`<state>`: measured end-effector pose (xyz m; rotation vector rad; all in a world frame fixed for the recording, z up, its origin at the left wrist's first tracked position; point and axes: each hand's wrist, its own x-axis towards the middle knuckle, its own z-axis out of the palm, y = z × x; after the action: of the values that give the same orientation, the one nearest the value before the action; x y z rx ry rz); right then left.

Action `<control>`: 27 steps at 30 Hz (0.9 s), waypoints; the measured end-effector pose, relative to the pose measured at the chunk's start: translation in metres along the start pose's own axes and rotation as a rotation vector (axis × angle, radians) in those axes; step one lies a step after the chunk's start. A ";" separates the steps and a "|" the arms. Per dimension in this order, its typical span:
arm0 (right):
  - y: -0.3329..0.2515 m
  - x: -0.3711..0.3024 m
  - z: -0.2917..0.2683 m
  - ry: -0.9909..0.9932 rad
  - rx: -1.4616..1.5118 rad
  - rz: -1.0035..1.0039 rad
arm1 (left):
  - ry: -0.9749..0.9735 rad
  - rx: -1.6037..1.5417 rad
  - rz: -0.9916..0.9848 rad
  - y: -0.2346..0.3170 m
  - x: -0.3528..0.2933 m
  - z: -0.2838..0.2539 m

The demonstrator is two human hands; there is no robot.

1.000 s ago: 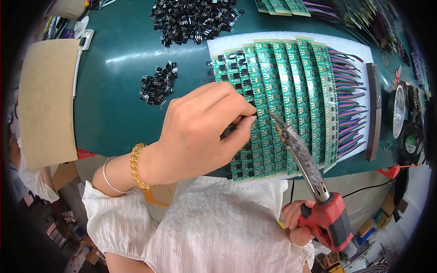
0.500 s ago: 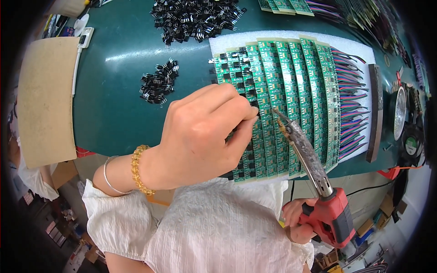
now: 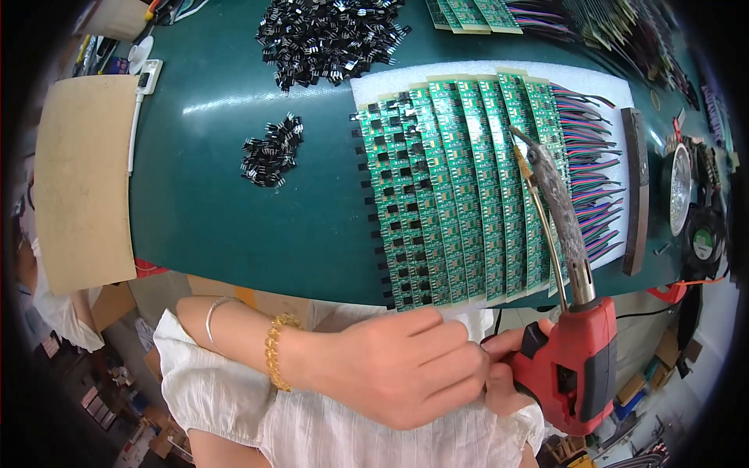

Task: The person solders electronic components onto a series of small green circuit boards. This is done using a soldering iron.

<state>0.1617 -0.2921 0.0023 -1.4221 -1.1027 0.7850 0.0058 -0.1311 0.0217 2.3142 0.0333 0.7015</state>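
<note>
Green-and-white label (image 3: 705,243) is sitting on black fan (image 3: 705,221) at right; print is appearing too small for reading. Green circuit boards (image 3: 472,168) are bearing fine white marks, also blurring past reading. No legible words, numbers or signs are showing.

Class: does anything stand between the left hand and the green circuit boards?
Nothing visible does. The left hand is in front of the near end of the green circuit boards. The soldering iron, in the right hand, slants over the boards farther right.
</note>
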 end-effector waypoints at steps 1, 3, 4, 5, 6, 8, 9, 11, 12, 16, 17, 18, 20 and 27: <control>-0.001 -0.001 0.000 -0.005 -0.033 0.013 | 0.007 0.019 0.050 0.001 0.000 0.003; -0.002 -0.003 -0.001 -0.012 -0.101 0.039 | 0.036 0.033 0.046 0.000 0.000 0.005; -0.003 -0.003 -0.001 -0.015 -0.134 0.052 | 0.063 0.046 0.042 0.000 0.000 0.006; -0.004 -0.004 -0.001 -0.017 -0.169 0.065 | 0.063 0.047 0.044 -0.001 0.000 0.010; -0.005 -0.005 -0.002 -0.020 -0.202 0.079 | 0.113 0.091 0.062 -0.001 -0.001 0.014; -0.006 -0.005 -0.002 -0.027 -0.270 0.107 | 0.164 0.136 0.081 -0.001 -0.003 0.018; -0.007 -0.003 -0.001 -0.025 -0.271 0.107 | 0.176 0.162 0.089 -0.001 -0.004 0.019; -0.009 0.001 0.001 -0.055 -0.365 0.036 | 0.187 0.188 0.098 0.000 -0.004 0.019; -0.009 0.000 0.002 -0.055 -0.365 0.035 | 0.169 0.205 0.104 0.000 -0.004 0.017; -0.005 -0.007 0.005 -0.001 -0.232 0.073 | 0.024 0.160 -0.070 -0.008 0.000 -0.016; -0.004 -0.009 0.005 0.009 -0.192 0.071 | 0.121 0.193 -0.133 -0.024 0.002 -0.019; -0.003 -0.010 0.004 0.014 -0.141 0.067 | 0.215 0.234 -0.204 -0.040 0.003 -0.022; 0.004 -0.011 0.004 0.009 -0.038 0.057 | 0.285 0.183 -0.393 -0.054 0.002 -0.031; 0.009 -0.022 -0.005 0.078 0.253 0.052 | 0.265 0.214 -0.357 -0.066 0.002 -0.029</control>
<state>0.1609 -0.3141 -0.0083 -1.2605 -0.8764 0.8671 0.0046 -0.0630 -0.0021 2.3090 0.6540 0.8429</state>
